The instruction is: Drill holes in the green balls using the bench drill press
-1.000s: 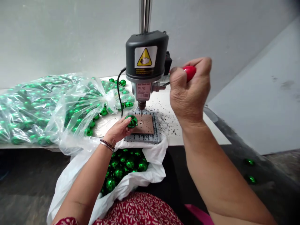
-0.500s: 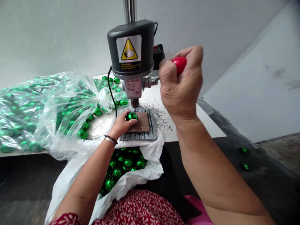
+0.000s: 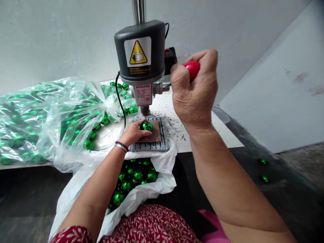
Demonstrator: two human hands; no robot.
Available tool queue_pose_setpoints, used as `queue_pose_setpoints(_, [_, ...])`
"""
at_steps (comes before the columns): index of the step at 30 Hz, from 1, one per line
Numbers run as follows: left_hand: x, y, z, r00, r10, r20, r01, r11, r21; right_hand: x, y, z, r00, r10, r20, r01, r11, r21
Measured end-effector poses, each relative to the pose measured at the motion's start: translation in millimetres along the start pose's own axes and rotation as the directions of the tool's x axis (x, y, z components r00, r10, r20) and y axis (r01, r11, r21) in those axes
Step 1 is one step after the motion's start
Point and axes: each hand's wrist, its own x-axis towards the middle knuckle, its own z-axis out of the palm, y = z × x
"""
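Between the thumb and fingers of my left hand (image 3: pixel 135 132) is a shiny green ball (image 3: pixel 147 126). It rests on a brown board (image 3: pixel 156 133) that lies on the ridged grey base (image 3: pixel 164 145) of a bench drill (image 3: pixel 140 50). The thin bit under the chuck (image 3: pixel 145 110) stands right over the ball and seems to meet its top; whether it has gone in I cannot tell. Raised to the right of the drill head, my right hand (image 3: pixel 196 89) is wrapped round the drill's red-knobbed lever (image 3: pixel 192 70).
An open white bag (image 3: pixel 162 182) of green balls hangs at the table's front edge. At left lies a large clear plastic bag (image 3: pixel 50 125) full of green balls. Dark shavings (image 3: pixel 174 126) litter the white table. Two green balls (image 3: pixel 264 179) lie low on the right.
My left hand has shifted the green ball slightly right, bringing it under the drill bit. My right hand stays on the lever, nearly where it was.
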Motion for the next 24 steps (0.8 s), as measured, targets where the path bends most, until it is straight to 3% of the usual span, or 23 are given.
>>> queue_pose_setpoints(6, [3,-8,0.3,1.0,0.02,-0.004,-0.02,0.995,-0.101,3,-8,-2,0.986,0.147,0.079,-0.145,0.989,-0.037])
queue_pose_setpoints(14, [9,-17,-3.7,0.997,0.007,0.07,0.015,0.949,-0.316,4,-7,0,0.989,0.13,0.068,-0.128,0.991,-0.035])
queue_pose_setpoints(20, [12,-19,-5.6,0.997,0.011,0.08,0.014,0.953,-0.301,5,-5,-1,0.994,0.103,0.045,-0.101,0.994,-0.042])
queue_pose_setpoints(24, [10,-13,-4.9,0.999,0.037,0.011,-0.036,0.993,-0.114,4,-6,-1,0.995,0.086,0.048,-0.085,0.996,-0.027])
